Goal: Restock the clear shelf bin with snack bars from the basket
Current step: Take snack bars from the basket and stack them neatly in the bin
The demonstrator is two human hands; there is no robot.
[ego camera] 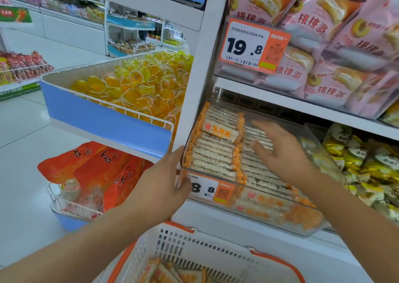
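Observation:
The clear shelf bin (319,151) juts out from the middle shelf, packed with rows of white snack bars (213,155) that have orange checked ends. My left hand (166,181) grips the bin's front left corner, thumb on the price label (205,188). My right hand (280,151) hovers over the bars inside the bin with fingers spread, holding nothing. The white basket (183,248) with orange handles sits below at the bottom edge, with several snack bars (164,273) inside.
Pink cake packs (323,23) fill the shelf above, behind a 19.8 price tag (250,45). Yellow packets (362,159) lie right of the bin. To the left stand a blue bin of yellow jelly cups (133,86) and a wire basket of orange bags (97,174).

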